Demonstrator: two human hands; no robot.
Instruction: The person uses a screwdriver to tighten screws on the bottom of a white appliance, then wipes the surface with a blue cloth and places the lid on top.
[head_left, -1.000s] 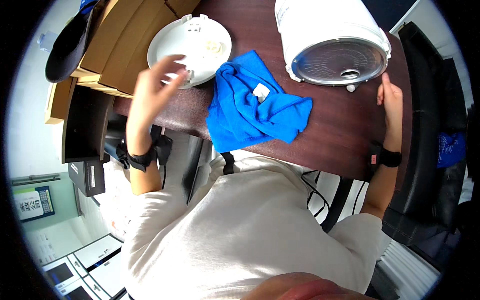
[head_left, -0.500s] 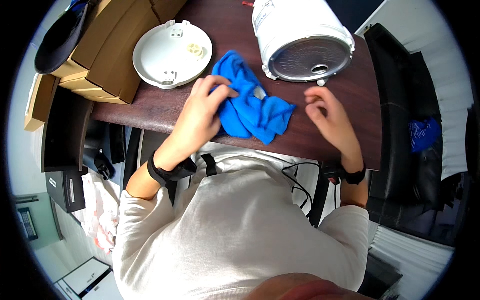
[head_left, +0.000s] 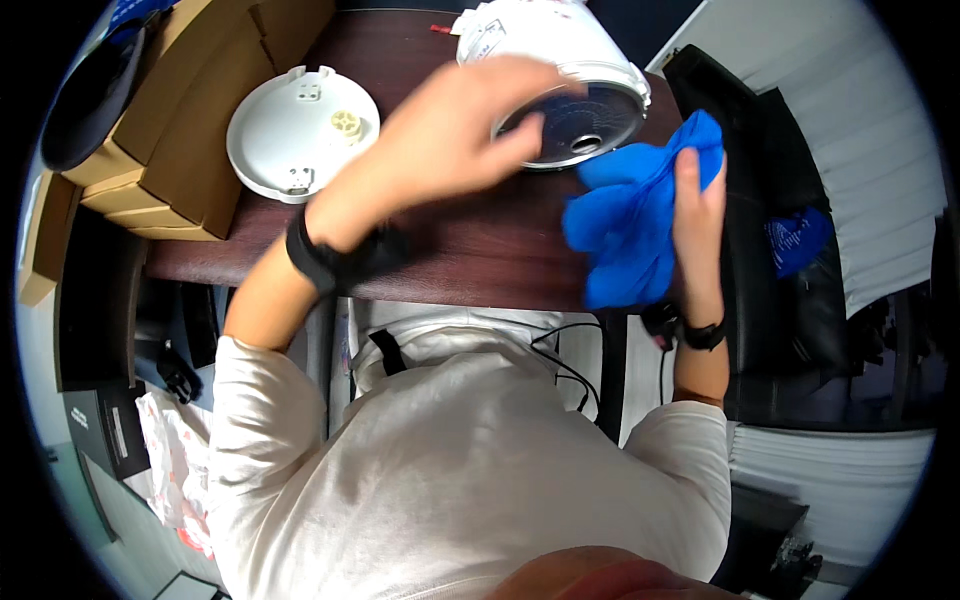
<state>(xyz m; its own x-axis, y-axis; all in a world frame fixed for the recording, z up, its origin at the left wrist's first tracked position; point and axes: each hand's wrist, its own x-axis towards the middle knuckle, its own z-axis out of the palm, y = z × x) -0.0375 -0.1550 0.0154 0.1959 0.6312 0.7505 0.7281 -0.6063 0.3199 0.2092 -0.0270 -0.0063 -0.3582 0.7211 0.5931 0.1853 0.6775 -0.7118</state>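
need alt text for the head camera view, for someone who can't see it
Seen from above, a person's right hand holds a blue cloth beside a white appliance lying on its side on a dark wooden table, while the left hand, blurred, reaches toward it. A round white lid and cardboard boxes lie to the left.

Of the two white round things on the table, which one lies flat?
The white round lid beside the cardboard boxes lies flat; the white cooker lies tipped on its side.

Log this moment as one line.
right hand: holds crumpled blue cloth | left hand: raised before tipped white appliance | round white lid: on table
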